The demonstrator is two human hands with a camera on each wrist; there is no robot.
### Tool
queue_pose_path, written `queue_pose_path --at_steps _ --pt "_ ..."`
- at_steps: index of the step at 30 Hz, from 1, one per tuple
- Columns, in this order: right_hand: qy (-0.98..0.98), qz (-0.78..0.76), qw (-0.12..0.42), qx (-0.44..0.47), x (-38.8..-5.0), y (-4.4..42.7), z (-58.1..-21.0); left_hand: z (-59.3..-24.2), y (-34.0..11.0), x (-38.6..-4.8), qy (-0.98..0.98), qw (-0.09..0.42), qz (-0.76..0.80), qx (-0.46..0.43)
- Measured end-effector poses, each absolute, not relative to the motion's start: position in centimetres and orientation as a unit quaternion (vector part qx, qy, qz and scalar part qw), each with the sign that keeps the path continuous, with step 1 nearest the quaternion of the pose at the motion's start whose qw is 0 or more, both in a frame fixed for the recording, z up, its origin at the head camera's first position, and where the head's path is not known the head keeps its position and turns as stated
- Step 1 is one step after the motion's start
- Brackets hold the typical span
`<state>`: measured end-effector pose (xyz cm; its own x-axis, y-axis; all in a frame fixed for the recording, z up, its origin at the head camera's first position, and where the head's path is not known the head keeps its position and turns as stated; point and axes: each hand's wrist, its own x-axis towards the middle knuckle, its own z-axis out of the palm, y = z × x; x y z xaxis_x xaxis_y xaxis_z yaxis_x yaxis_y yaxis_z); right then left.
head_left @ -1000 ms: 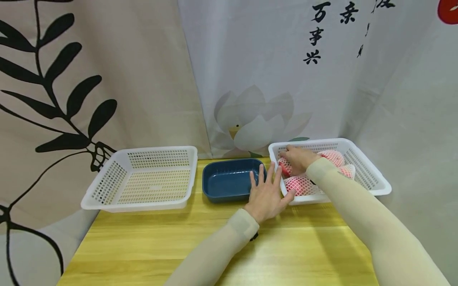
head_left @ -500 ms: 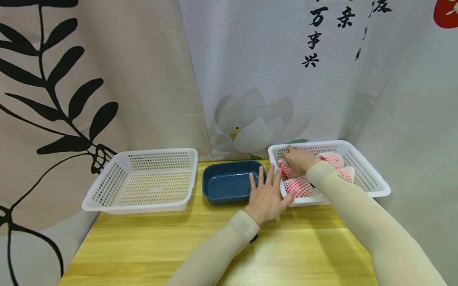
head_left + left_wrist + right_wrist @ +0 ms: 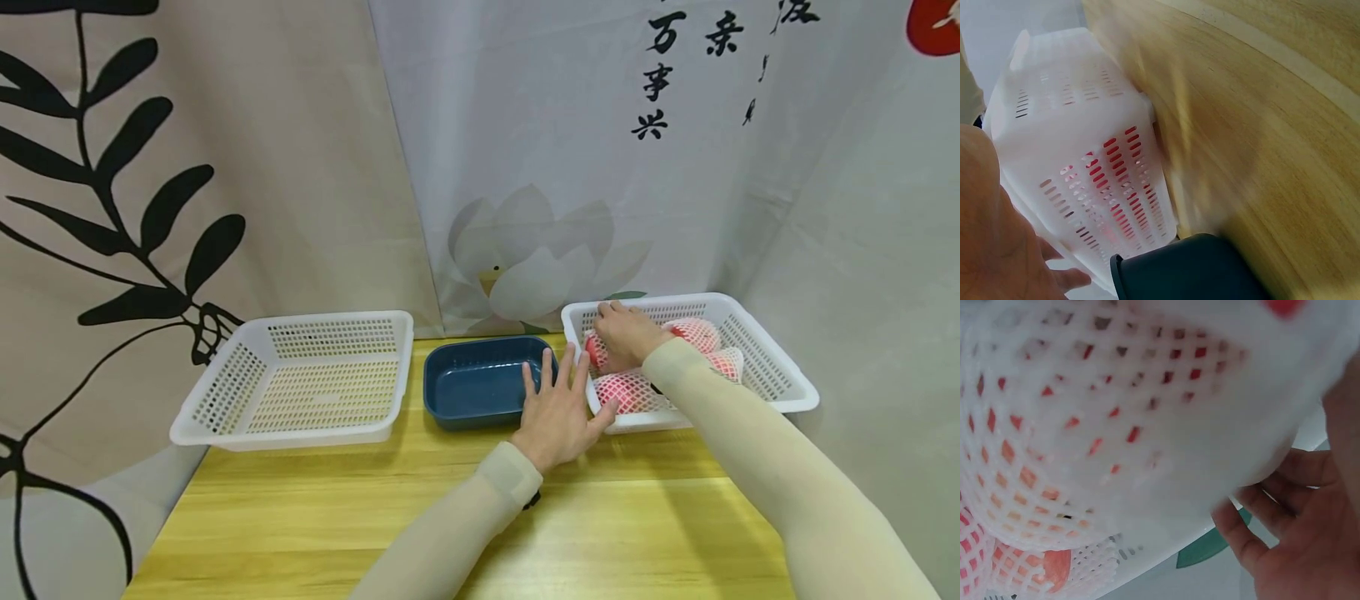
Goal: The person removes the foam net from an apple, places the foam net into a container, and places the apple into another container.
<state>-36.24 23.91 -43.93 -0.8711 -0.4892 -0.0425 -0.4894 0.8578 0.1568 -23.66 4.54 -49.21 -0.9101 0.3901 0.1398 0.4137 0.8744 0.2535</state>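
My right hand (image 3: 628, 335) is inside the white slotted basket (image 3: 776, 367) at the right. It grips a red fruit in a white foam net (image 3: 597, 352) at the basket's left end; the right wrist view shows that fruit (image 3: 1085, 412) close up, with fingers (image 3: 1241, 534) bent against its far side. Other foam-netted fruits (image 3: 630, 392) lie around the hand in the basket. My left hand (image 3: 557, 421), fingers spread, is between the dark blue dish (image 3: 468, 417) and that basket, over the dish's right end. It holds nothing; whether it touches either rim I cannot tell.
A second white slotted basket (image 3: 322, 392) stands at the left of the wooden table (image 3: 300, 517), with no fruit in it. The blue dish, also without fruit, sits between the two baskets. A printed curtain (image 3: 525, 125) hangs behind them.
Both hands, the fruits, the dish and the baskets keep practically the same places. The head view has shifted slightly.
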Motion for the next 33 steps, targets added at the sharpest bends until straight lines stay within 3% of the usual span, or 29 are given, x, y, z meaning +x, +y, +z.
queue_pose_path --at_steps 19,33 --pt "0.973 0.008 0.048 -0.224 -36.6 24.6 -43.3 -49.6 4.6 -23.8 -0.965 0.05 -0.148 -0.211" --pt "0.971 -0.028 0.029 -0.234 -35.7 24.7 -42.0 -49.3 4.5 -23.6 -0.963 0.057 -0.151 -0.214"
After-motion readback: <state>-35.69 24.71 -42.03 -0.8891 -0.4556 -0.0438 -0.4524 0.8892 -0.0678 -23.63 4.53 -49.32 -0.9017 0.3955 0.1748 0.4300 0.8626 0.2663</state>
